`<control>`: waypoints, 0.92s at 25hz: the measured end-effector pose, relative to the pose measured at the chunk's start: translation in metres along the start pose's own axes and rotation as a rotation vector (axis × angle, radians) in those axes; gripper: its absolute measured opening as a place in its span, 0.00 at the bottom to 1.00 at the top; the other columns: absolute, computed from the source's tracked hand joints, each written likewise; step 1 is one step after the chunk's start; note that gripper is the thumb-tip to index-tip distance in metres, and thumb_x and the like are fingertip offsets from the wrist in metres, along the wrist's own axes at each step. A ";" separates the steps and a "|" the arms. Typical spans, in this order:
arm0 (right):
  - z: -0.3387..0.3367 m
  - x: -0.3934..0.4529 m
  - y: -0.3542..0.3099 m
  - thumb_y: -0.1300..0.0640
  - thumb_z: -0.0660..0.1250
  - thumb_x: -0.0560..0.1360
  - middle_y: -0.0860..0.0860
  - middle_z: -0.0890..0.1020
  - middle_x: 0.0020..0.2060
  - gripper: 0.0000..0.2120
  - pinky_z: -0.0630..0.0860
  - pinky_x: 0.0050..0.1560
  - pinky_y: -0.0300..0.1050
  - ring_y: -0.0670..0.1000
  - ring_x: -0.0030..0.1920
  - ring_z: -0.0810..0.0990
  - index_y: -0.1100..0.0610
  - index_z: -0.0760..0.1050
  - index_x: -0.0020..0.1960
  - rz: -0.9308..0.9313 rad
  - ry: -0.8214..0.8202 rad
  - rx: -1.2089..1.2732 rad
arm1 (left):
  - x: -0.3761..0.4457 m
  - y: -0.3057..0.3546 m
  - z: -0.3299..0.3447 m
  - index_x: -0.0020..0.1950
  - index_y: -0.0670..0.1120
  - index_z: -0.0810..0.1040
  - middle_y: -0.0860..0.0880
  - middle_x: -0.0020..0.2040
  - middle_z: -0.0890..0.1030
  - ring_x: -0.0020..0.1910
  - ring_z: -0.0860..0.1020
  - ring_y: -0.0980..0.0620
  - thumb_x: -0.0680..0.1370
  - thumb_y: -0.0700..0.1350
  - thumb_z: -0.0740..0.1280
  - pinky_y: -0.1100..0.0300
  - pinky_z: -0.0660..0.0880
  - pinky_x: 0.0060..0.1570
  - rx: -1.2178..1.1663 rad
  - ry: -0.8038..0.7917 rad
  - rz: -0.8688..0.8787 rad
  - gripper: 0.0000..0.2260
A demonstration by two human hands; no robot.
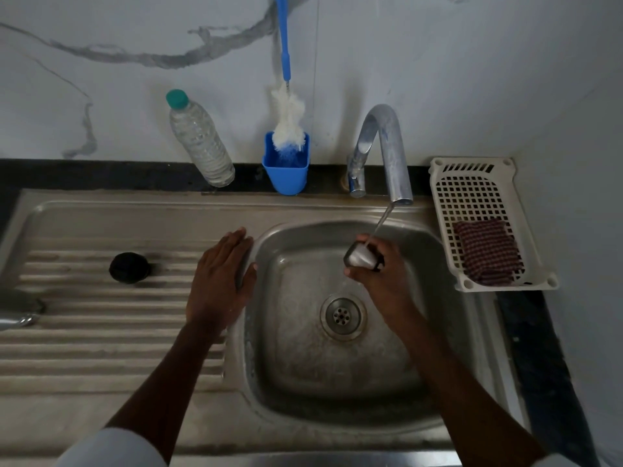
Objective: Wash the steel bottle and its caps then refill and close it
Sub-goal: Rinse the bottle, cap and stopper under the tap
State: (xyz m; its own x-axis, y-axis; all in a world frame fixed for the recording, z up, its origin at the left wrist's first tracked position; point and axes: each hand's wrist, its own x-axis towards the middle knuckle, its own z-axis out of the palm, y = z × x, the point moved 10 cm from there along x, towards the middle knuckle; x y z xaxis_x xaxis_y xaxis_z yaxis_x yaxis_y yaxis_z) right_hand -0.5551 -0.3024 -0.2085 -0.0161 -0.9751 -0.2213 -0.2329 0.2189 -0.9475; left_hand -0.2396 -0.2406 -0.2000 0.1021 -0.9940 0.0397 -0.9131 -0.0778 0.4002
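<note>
The steel bottle point(17, 313) is cut off at the drainboard's left edge. The right hand point(379, 267) grips a cap point(362, 257) under running water; the left hand point(220, 278) rests flat, fingers straight, on the sink rim point(251, 332).

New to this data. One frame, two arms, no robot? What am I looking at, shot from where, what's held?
There is no robot: a person wears a camera on the head, looking down at a steel sink. The right hand grips a steel cap under the running tap. The left hand rests flat on the basin's edge, holding nothing. A black cap lies on the draining board. Behind stand a plastic bottle and a brush in a blue cup. To the right, a white basket holds a scrub pad.
</note>
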 end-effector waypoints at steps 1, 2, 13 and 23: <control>0.000 0.002 -0.003 0.69 0.80 0.65 0.52 0.80 0.63 0.31 0.81 0.54 0.40 0.50 0.60 0.81 0.49 0.79 0.64 -0.025 0.002 0.048 | 0.000 0.000 0.000 0.80 0.49 0.70 0.50 0.82 0.65 0.82 0.62 0.50 0.83 0.57 0.58 0.50 0.60 0.80 0.001 -0.002 -0.001 0.26; 0.001 0.004 -0.003 0.68 0.79 0.67 0.51 0.81 0.63 0.29 0.81 0.55 0.42 0.50 0.60 0.81 0.51 0.79 0.64 -0.005 0.009 0.178 | 0.000 -0.001 0.001 0.80 0.49 0.69 0.50 0.82 0.65 0.82 0.62 0.50 0.83 0.57 0.58 0.49 0.60 0.80 0.000 -0.006 -0.002 0.26; -0.003 -0.005 0.020 0.67 0.81 0.66 0.50 0.82 0.57 0.29 0.79 0.52 0.39 0.49 0.56 0.81 0.50 0.76 0.61 0.163 0.016 0.035 | -0.001 -0.001 0.000 0.80 0.49 0.69 0.49 0.83 0.65 0.82 0.62 0.50 0.83 0.53 0.65 0.47 0.61 0.80 0.000 -0.009 -0.010 0.25; 0.007 0.009 -0.018 0.44 0.82 0.62 0.46 0.85 0.49 0.28 0.83 0.49 0.45 0.47 0.50 0.84 0.47 0.79 0.59 0.079 0.124 -0.048 | 0.000 0.002 -0.003 0.79 0.48 0.70 0.49 0.82 0.66 0.81 0.63 0.49 0.81 0.50 0.69 0.44 0.64 0.78 -0.005 0.003 -0.009 0.26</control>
State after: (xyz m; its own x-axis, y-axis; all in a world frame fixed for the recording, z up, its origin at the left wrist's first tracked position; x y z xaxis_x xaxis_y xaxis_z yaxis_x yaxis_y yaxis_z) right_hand -0.5439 -0.3146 -0.1948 -0.1556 -0.9526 -0.2613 -0.2720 0.2956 -0.9158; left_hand -0.2405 -0.2404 -0.1965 0.1111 -0.9931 0.0388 -0.9103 -0.0860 0.4048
